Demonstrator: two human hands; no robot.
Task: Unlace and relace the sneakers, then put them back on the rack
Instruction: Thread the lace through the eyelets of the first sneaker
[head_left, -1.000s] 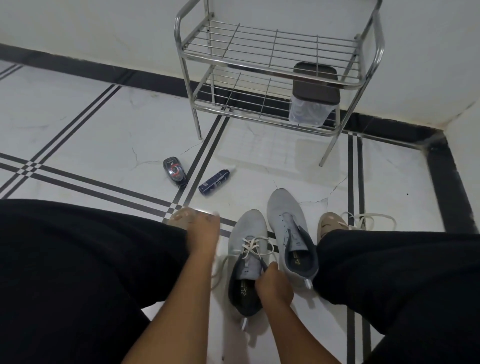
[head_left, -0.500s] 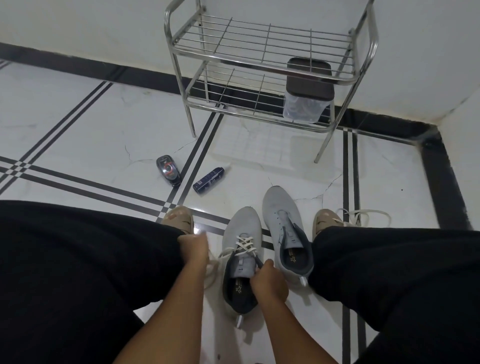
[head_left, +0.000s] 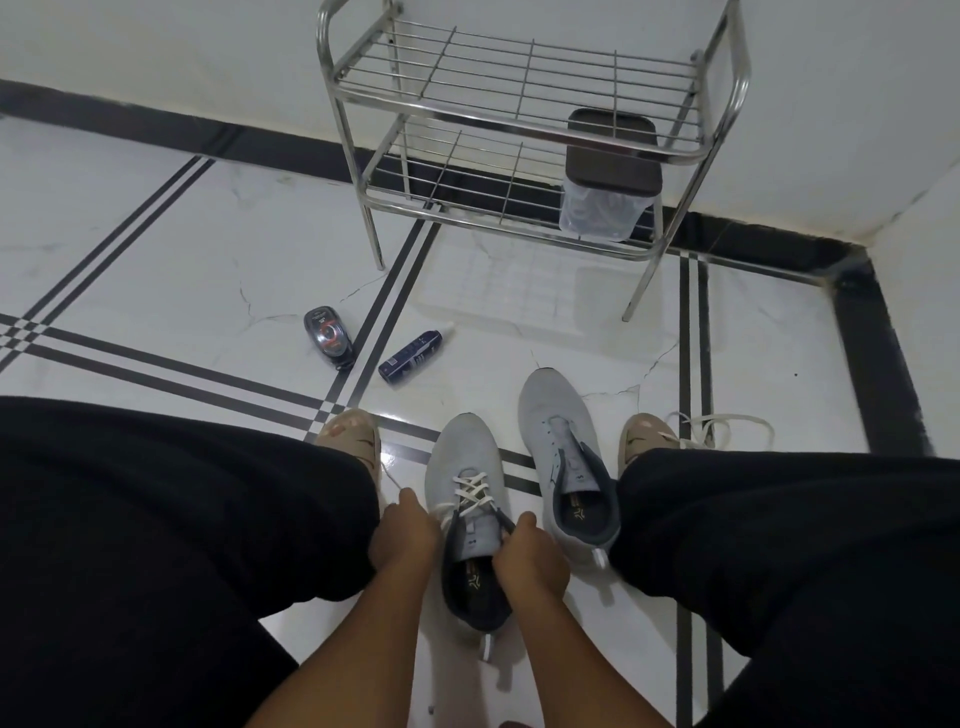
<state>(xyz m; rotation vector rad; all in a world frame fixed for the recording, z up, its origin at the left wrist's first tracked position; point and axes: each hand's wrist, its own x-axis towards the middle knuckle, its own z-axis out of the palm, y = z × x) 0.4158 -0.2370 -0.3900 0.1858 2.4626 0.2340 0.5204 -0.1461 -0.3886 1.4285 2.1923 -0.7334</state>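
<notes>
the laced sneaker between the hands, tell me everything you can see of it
The laced sneaker is pale grey with a knit-looking upper, dark navy lining and collar, and a small heel tab. It sits upright on the white tiled floor, toe pointing away, beside its unlaced twin. White laces cross only the lower eyelets. The left hand holds a lace end at its left side; the right hand grips the right edge of its opening.

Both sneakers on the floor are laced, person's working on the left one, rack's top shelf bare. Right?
Not quite. Only the left sneaker carries a lace, with both hands at it. The right sneaker has none; its eyelets are bare, and a loose lace lies on the floor by the right foot. The rack has a bare top shelf. The head view shows this.
</notes>
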